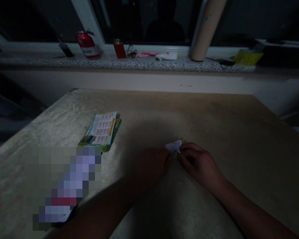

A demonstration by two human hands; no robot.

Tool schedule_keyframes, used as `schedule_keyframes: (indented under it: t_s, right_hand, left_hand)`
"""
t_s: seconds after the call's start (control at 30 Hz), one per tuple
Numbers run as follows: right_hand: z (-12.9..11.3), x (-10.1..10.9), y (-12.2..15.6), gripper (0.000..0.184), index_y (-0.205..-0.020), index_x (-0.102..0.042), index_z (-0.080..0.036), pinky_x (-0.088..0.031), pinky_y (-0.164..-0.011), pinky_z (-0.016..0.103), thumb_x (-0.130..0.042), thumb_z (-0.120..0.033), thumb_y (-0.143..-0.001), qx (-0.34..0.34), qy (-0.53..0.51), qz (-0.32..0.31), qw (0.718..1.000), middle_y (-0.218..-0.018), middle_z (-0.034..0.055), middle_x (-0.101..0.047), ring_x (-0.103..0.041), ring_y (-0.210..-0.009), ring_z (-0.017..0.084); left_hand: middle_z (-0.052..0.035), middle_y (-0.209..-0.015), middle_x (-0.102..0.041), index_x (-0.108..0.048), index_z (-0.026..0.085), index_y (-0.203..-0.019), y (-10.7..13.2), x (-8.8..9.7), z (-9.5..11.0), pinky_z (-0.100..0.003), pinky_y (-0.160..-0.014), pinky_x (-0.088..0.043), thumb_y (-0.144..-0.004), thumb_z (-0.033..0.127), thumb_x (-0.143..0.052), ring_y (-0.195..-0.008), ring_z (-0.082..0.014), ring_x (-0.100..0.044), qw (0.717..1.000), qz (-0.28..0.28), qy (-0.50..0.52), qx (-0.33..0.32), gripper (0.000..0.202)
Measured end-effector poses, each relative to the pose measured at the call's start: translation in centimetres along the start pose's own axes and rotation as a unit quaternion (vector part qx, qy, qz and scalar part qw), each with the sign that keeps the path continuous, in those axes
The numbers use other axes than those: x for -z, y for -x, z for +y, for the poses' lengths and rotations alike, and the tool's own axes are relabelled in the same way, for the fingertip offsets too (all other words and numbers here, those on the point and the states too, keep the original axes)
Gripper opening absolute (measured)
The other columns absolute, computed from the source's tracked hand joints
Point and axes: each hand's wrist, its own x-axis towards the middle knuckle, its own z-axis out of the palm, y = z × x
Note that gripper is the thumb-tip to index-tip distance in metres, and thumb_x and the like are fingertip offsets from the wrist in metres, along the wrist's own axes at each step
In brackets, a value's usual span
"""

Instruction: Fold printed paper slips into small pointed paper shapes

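Note:
A small folded piece of paper (173, 145), pale on top with green and yellow at its edges, sits at the middle of the table between my hands. My right hand (200, 162) pinches its right side with thumb and forefinger. In deep shadow, my left hand (154, 162) is closed at the paper's lower left edge; how its fingertips grip is hard to make out. To the left lies a stack of printed green-edged sheets (102, 128), the top one bearing a calendar-like grid of red text.
A pixelated long object (72, 186) lies on the table (214, 116) near my left forearm. Along the speckled windowsill (139, 64) stand a red can (87, 45), a red lighter-like item (120, 49), crumpled white paper (166, 55), a cardboard tube (208, 31) and a yellow item (248, 57).

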Motion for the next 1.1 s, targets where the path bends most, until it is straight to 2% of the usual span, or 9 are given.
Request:
schedule_keyframes:
  t_s: [0.1,0.43,0.53,0.63,0.73,0.8,0.9,1.1]
  right_hand:
    - [0.1,-0.2,0.0,0.016,-0.080,-0.073,-0.020,-0.056,-0.086,0.037,-0.061,-0.021,-0.091,-0.010,0.028,0.015,0.999,-0.102,0.0078,-0.070,-0.068,-0.094,0.021]
    - [0.7,-0.2,-0.2,0.016,-0.081,-0.073,-0.022,-0.052,-0.087,0.041,-0.060,-0.026,-0.091,-0.017,0.118,0.028,0.992,-0.100,0.0069,-0.073,-0.066,-0.094,0.025]
    - [0.9,-0.2,-0.2,0.017,-0.080,-0.073,-0.022,-0.051,-0.085,0.041,-0.060,-0.027,-0.091,-0.018,0.128,0.038,0.991,-0.100,0.0067,-0.073,-0.065,-0.092,0.024]
    - [0.8,-0.2,-0.2,0.018,-0.080,-0.072,-0.022,-0.050,-0.086,0.041,-0.060,-0.027,-0.091,-0.019,0.145,0.048,0.988,-0.099,0.0065,-0.073,-0.064,-0.093,0.025]
    - [0.8,-0.2,-0.2,0.018,-0.081,-0.072,-0.022,-0.047,-0.086,0.043,-0.059,-0.028,-0.092,-0.032,0.168,0.049,0.984,-0.101,0.0064,-0.073,-0.063,-0.095,0.026]
    - [0.8,-0.1,-0.2,0.019,-0.082,-0.072,-0.022,-0.046,-0.085,0.044,-0.058,-0.029,-0.092,-0.044,0.179,0.046,0.982,-0.103,0.0067,-0.073,-0.063,-0.096,0.027]
    - [1.0,0.0,-0.2,0.020,-0.082,-0.071,-0.021,-0.046,-0.085,0.045,-0.057,-0.030,-0.093,-0.055,0.186,0.043,0.980,-0.104,0.0071,-0.073,-0.062,-0.096,0.028]
    - [1.2,0.1,-0.5,0.021,-0.079,-0.068,-0.020,-0.047,-0.087,0.043,-0.054,-0.028,-0.093,-0.046,0.172,0.049,0.983,-0.101,0.0083,-0.072,-0.063,-0.094,0.026]
  left_hand:
    - [-0.0089,-0.091,-0.074,-0.070,0.018,-0.100,-0.1,0.0,0.3,-0.037,-0.073,-0.049,-0.101,0.038,-0.042,-0.078,-0.0243,-0.068,0.997,-0.026,-0.075,0.022,0.034]
    - [-0.0104,-0.092,-0.072,-0.066,0.016,-0.099,-1.3,0.2,0.9,-0.035,-0.070,-0.048,-0.103,0.038,-0.039,-0.077,-0.0231,-0.068,0.994,-0.031,-0.082,0.063,0.034]
    - [-0.0104,-0.096,-0.070,-0.064,0.015,-0.103,-0.8,0.1,1.2,-0.036,-0.075,-0.050,-0.103,0.033,-0.040,-0.083,-0.0230,-0.066,0.996,-0.007,-0.090,0.026,0.030]
    - [-0.0119,-0.108,-0.068,-0.061,0.013,-0.115,0.5,-0.5,2.1,-0.042,-0.087,-0.051,-0.100,0.025,-0.044,-0.098,-0.0261,-0.063,0.990,0.034,-0.121,-0.065,0.026]
    - [-0.0145,-0.116,-0.066,-0.059,0.011,-0.121,1.6,-1.7,2.9,-0.041,-0.091,-0.051,-0.096,0.019,-0.046,-0.103,-0.0270,-0.062,0.980,0.036,-0.154,-0.117,0.029]
    - [-0.0165,-0.125,-0.063,-0.056,0.008,-0.127,1.9,-2.5,3.1,-0.043,-0.098,-0.049,-0.095,0.016,-0.046,-0.114,-0.0292,-0.060,0.975,0.053,-0.171,-0.134,0.034]
    - [-0.0180,-0.135,-0.059,-0.051,0.005,-0.134,2.0,-3.6,2.9,-0.043,-0.108,-0.044,-0.097,0.020,-0.045,-0.127,-0.0297,-0.054,0.972,0.067,-0.169,-0.151,0.041]
    - [-0.0209,-0.145,-0.053,-0.046,0.002,-0.139,2.0,-4.2,2.6,-0.043,-0.111,-0.043,-0.099,0.033,-0.045,-0.140,-0.0301,-0.044,0.973,0.086,-0.139,-0.164,0.051]
